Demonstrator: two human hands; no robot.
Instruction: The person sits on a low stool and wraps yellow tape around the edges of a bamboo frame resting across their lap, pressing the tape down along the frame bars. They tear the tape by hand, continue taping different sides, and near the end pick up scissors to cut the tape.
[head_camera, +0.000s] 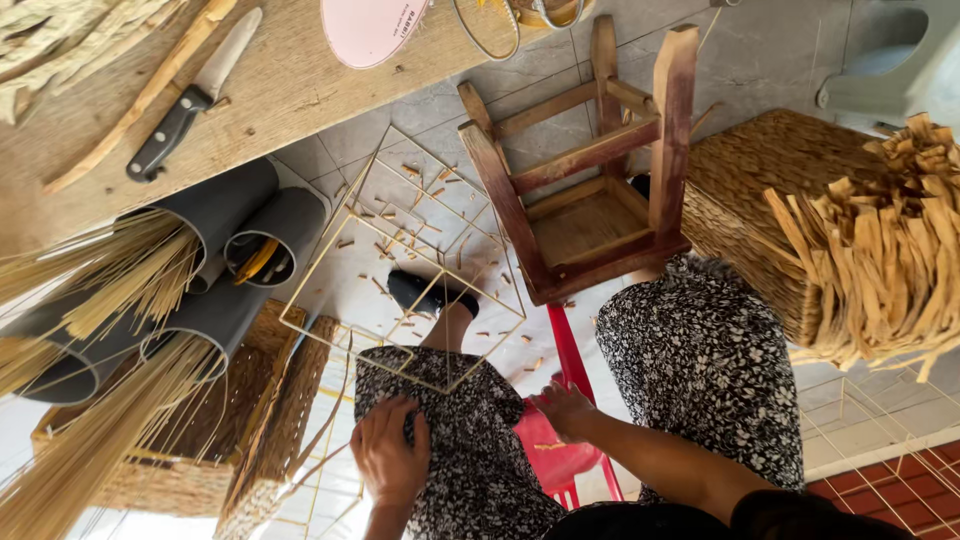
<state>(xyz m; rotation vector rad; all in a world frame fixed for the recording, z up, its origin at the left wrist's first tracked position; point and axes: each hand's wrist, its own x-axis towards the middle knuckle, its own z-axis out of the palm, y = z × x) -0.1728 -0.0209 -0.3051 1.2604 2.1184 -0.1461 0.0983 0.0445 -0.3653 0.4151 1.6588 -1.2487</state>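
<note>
- Down at the lap, the left hand lies flat on the knee of a dark flowered dress, fingers spread and loose; its grip holds nothing.
- At the red plastic stool between the knees, the right hand rests with fingertips on the seat edge, grip open and empty so far as the view shows.
- Just beyond both hands sits a thin wire frame, a box outline of pale gold rods, tilted, its near corner over the left knee. It lies up the picture from the hands, long side running diagonally from lower left to upper right; the left hand is nearer to it, close below its near edge but not touching.
- Through the frame shows a black-shod foot on the tiled floor, which is strewn with short brown offcuts.
- Past the frame, a wooden stool lies overturned, legs pointing toward the camera.
- On the right side stands a woven basket with a bundle of dried flat strips against it.
- Left of the frame, grey pipes hold bundles of straw-like stalks.
- Farther off, a wooden surface carries a knife beside a stick, and a pink oval lid.
</note>
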